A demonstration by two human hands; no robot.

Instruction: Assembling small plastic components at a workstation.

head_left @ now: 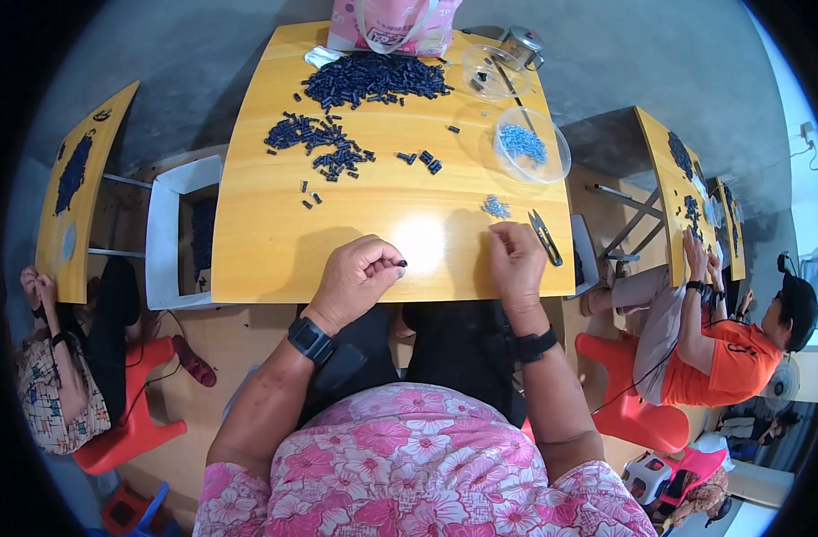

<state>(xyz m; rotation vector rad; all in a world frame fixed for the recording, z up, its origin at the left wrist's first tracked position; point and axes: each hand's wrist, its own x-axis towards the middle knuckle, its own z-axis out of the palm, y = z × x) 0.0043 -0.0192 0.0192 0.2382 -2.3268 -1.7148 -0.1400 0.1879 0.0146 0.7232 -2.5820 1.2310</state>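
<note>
Near the front edge of the table, my left hand (pixel 357 279) pinches a small black tubular piece (pixel 402 263) between thumb and fingertips. My right hand (pixel 516 261) is closed with its fingertips drawn together, just in front of a little heap of light blue bits (pixel 495 207); what it holds, if anything, is hidden. Beside it lies a pair of black-handled thread snips (pixel 545 238). Loose black pieces like the pinched one spread over the table in a large pile (pixel 377 77) and a smaller pile (pixel 306 134). A few stray black pieces (pixel 427 162) lie nearer the middle.
A clear bowl of light blue bits (pixel 523 145) stands at the table's right, behind it another clear tub (pixel 496 73) and a metal mug (pixel 522 46). A pink bag (pixel 393 27) sits at the back. A white box (pixel 172 234) stands left. People work at tables on both sides.
</note>
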